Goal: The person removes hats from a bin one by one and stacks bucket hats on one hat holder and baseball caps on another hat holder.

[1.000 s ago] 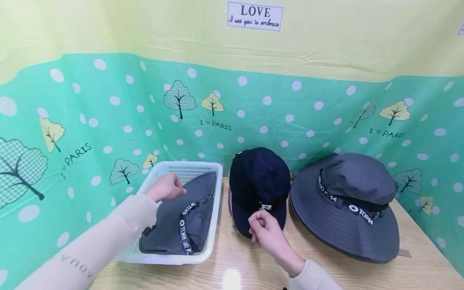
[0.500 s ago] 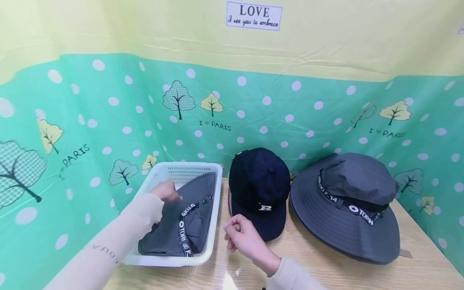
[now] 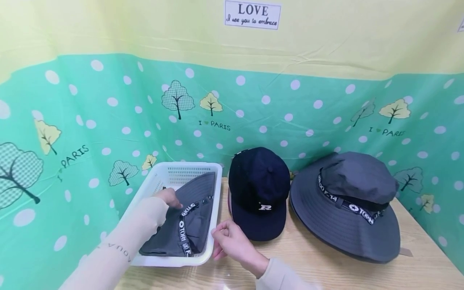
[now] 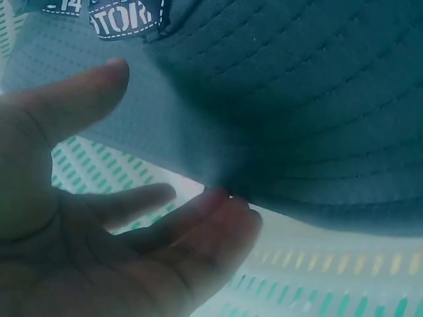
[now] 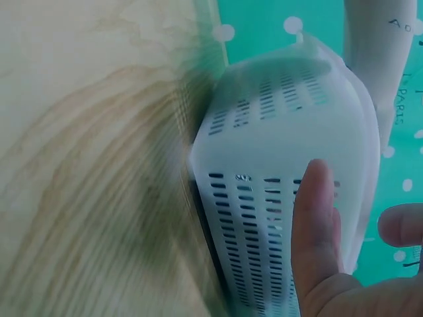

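Note:
A grey wide-brimmed hat [image 3: 198, 191] with a black-and-white lettered band lies folded in a white plastic basket [image 3: 197, 261]. My left hand [image 3: 168, 197] reaches into the basket over the hat. In the left wrist view, its fingers [image 4: 221, 228] are at the edge of the brim [image 4: 310, 158], while the thumb stands apart from the cloth. My right hand [image 3: 232, 241] is at the basket's right rim. The right wrist view has a finger [image 5: 314, 218] beside the slotted outer wall [image 5: 264, 142], with the thumb spread away; whether the finger touches is unclear.
A navy cap [image 3: 259, 181] with a white letter R stands right of the basket. Farther right sits another grey wide-brimmed hat [image 3: 357, 179], a small tag [image 3: 405, 253] beside it. A printed green and yellow cloth [image 3: 253, 108] hangs behind the wooden table [image 3: 297, 257].
My right hand has moved left from in front of the navy cap to the basket's rim. My left hand has shifted slightly lower inside the basket. The hats have stayed put.

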`<action>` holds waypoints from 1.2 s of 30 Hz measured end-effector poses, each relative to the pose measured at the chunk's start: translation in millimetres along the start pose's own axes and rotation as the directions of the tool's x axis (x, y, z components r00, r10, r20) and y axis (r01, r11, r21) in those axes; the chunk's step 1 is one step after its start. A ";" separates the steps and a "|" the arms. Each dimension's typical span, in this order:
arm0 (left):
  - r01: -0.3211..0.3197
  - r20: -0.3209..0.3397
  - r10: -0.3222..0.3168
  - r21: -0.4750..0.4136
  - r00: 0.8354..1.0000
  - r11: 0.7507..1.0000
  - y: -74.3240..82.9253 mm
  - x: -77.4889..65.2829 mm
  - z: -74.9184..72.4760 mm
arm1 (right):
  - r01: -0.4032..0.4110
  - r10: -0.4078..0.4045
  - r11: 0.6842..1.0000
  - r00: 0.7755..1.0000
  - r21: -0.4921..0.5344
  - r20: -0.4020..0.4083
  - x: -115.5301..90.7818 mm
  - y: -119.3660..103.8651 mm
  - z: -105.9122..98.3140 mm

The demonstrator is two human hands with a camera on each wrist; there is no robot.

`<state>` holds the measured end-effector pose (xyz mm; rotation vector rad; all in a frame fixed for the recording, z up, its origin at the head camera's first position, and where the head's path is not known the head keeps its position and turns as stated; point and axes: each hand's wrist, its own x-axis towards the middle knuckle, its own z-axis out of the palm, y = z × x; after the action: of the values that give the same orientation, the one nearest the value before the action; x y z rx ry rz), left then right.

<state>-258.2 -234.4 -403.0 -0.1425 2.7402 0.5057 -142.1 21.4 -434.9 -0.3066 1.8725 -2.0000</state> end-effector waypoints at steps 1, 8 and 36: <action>0.004 0.004 -0.004 0.004 1.000 1.000 0.4 -0.4 0.5 | -0.006 0.006 1.000 1.000 0.007 0.009 0.1 0.4 0.8; 0.021 -0.005 -0.021 -0.012 1.000 1.000 -1.2 -4.3 1.9 | -0.045 0.041 0.993 0.998 0.106 0.040 -0.9 0.9 6.5; 0.040 0.040 -0.036 -0.103 0.999 0.994 -19.3 17.0 5.2 | -0.048 0.047 0.977 0.999 0.208 0.010 -2.6 2.7 16.7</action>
<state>-269.4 -251.1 -419.9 -0.2089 2.6691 0.6338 -132.5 7.2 -435.9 -0.2053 1.6322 -2.1374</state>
